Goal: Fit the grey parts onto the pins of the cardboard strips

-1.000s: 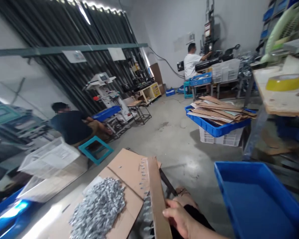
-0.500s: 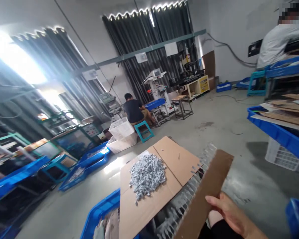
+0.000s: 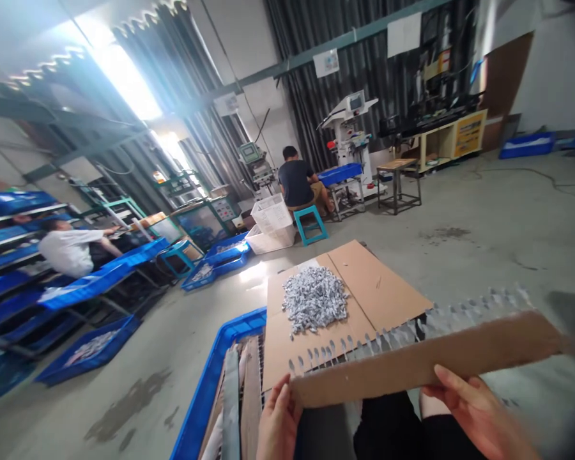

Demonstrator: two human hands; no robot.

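Hands (image 3: 476, 409) on cardboard strip (image 3: 412, 367), cardboard-filled blue crate (image 3: 215, 377)

This is a factory workshop: well ahead of the right grip (image 3: 476, 412), a worker (image 3: 296, 185) is sitting beside a white machine (image 3: 349, 124), and blue plastic trays (image 3: 89, 351) are lying across the concrete floor (image 3: 483, 223).

Over by the dark curtains (image 3: 306, 108), someone in a dark shirt (image 3: 294, 184) sits on a teal stool (image 3: 310, 227) beside white plastic crates (image 3: 268, 216), with a white machine (image 3: 349, 137) behind. Further left, a person in a white shirt (image 3: 69, 252) leans over blue trays (image 3: 100, 284) on a metal rack, and another blue tray (image 3: 87, 351) lies on the concrete floor (image 3: 483, 223).
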